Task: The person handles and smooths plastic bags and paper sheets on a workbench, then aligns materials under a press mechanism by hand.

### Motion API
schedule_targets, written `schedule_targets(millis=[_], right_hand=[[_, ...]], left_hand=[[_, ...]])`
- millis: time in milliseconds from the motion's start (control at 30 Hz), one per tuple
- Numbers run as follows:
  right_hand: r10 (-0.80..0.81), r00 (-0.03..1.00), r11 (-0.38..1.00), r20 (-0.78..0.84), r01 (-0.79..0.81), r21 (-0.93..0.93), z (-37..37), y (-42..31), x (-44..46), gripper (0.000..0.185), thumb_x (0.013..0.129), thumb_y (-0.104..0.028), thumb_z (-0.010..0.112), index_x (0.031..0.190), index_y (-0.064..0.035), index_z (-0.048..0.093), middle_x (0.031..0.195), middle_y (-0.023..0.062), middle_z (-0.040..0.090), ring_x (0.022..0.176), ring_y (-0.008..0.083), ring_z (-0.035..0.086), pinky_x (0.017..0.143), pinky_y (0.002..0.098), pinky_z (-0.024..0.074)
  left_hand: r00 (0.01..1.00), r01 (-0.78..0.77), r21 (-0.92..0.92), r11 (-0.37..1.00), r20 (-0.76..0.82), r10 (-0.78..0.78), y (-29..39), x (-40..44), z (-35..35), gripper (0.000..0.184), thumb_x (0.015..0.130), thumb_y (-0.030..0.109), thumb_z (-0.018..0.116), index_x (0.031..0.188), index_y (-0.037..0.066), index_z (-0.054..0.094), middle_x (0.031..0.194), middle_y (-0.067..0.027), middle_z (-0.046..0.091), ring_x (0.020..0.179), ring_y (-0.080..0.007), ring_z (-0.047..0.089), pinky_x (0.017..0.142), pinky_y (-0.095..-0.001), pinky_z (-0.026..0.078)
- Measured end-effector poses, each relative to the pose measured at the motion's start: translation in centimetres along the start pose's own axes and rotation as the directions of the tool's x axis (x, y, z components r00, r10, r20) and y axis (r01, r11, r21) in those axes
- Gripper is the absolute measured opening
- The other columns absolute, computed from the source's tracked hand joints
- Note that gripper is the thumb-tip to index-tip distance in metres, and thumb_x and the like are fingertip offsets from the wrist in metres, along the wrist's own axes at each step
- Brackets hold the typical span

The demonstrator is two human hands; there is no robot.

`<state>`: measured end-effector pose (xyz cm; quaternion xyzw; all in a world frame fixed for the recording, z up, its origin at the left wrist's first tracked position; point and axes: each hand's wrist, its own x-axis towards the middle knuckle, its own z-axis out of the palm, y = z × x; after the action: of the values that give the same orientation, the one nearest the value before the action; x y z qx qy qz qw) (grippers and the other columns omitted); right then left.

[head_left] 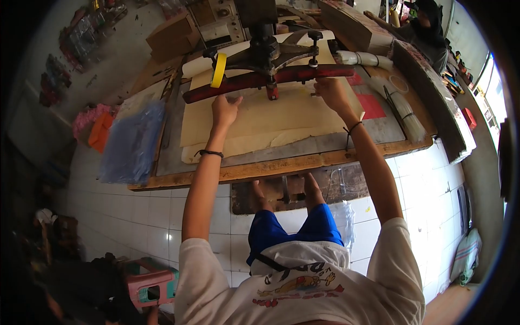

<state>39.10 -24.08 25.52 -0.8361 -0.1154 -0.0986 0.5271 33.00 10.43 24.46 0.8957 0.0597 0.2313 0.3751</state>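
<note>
Both arms reach forward to a press with a long dark red bar point(246, 81) on a black metal frame point(265, 57). A tan sheet point(260, 122) lies beneath the bar. My left hand point(224, 112) is at the near side of the bar's left half, over the sheet, fingers curled and thumb pointing right. My right hand point(333, 95) is at the bar's right half, fingers drawn together at its near edge. Whatever either hand holds is too small or hidden to make out. A yellow tape roll point(219, 70) hangs on the frame's left side.
Blue-clear plastic sheets point(132, 141) overhang the wooden table edge point(260, 170) at left. Bundled clear plastic point(406, 116), a red piece point(371, 106) and long cardboard boxes point(433, 103) are at right. Another person point(428, 32) is behind; a stool point(151, 284) stands lower left.
</note>
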Motion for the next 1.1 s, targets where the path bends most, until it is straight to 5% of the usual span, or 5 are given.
schedule_targets(millis=[167, 267, 467, 800, 1100], right_hand=[[-0.199, 0.978, 0.941, -0.061, 0.173, -0.292, -0.6, -0.4, -2.2, 0.033, 0.094, -0.021, 0.067, 0.121, -0.0022, 0.072, 0.105, 0.0186, 0.074, 0.095, 0.0332, 0.071, 0.086, 0.0425, 0.0546], [-0.316, 0.948, 0.878, -0.032, 0.280, -0.388, -1.0, 0.0, -2.2, 0.038, 0.094, -0.027, 0.068, 0.125, -0.0045, 0.071, 0.116, 0.0172, 0.070, 0.107, 0.0343, 0.065, 0.095, 0.0441, 0.0499], [-0.309, 0.950, 0.773, 0.039, 0.275, -0.572, -0.9, -0.6, -2.9, 0.046, 0.095, -0.031, 0.068, 0.135, -0.0101, 0.065, 0.134, 0.0122, 0.061, 0.125, 0.0359, 0.052, 0.106, 0.0530, 0.0395], [-0.330, 0.943, 0.734, 0.033, 0.279, -0.619, -0.5, 0.8, -1.9, 0.046, 0.099, -0.035, 0.062, 0.139, -0.0126, 0.061, 0.139, 0.0111, 0.055, 0.128, 0.0363, 0.048, 0.104, 0.0562, 0.0388], [-0.299, 0.954, 0.738, 0.041, 0.258, -0.623, -0.6, 1.0, -2.0, 0.048, 0.098, -0.032, 0.062, 0.140, -0.0093, 0.060, 0.140, 0.0140, 0.055, 0.131, 0.0366, 0.047, 0.107, 0.0540, 0.0386]], left_hand=[[0.983, -0.176, 0.172, 0.969, -0.022, 0.182, -0.4, -1.4, 0.7, 0.061, 0.092, 0.038, 0.075, 0.125, -0.011, 0.060, 0.119, -0.0306, 0.064, 0.109, -0.0375, 0.068, 0.091, -0.0425, 0.054], [0.956, -0.289, 0.088, 0.953, 0.084, 0.282, 2.8, -4.7, -0.5, 0.069, 0.095, 0.042, 0.070, 0.146, -0.001, 0.050, 0.151, -0.0386, 0.034, 0.141, -0.0512, 0.038, 0.112, -0.0517, 0.039], [0.888, -0.457, 0.506, 0.732, 0.219, 0.403, 2.3, -4.3, 0.4, 0.051, 0.104, 0.037, 0.054, 0.149, 0.015, 0.052, 0.148, -0.0364, 0.033, 0.138, -0.0521, 0.036, 0.117, -0.0613, 0.026], [0.836, -0.533, 0.330, 0.779, 0.346, 0.426, 1.5, -1.2, 1.0, 0.051, 0.109, 0.042, 0.039, 0.147, 0.011, 0.052, 0.151, -0.0160, 0.047, 0.143, -0.0363, 0.038, 0.120, -0.0531, 0.023], [0.830, -0.555, 0.416, 0.720, 0.331, 0.448, 2.5, -1.7, 0.5, 0.056, 0.102, 0.050, 0.053, 0.145, 0.015, 0.054, 0.141, -0.0109, 0.057, 0.131, -0.0314, 0.051, 0.113, -0.0485, 0.033]])
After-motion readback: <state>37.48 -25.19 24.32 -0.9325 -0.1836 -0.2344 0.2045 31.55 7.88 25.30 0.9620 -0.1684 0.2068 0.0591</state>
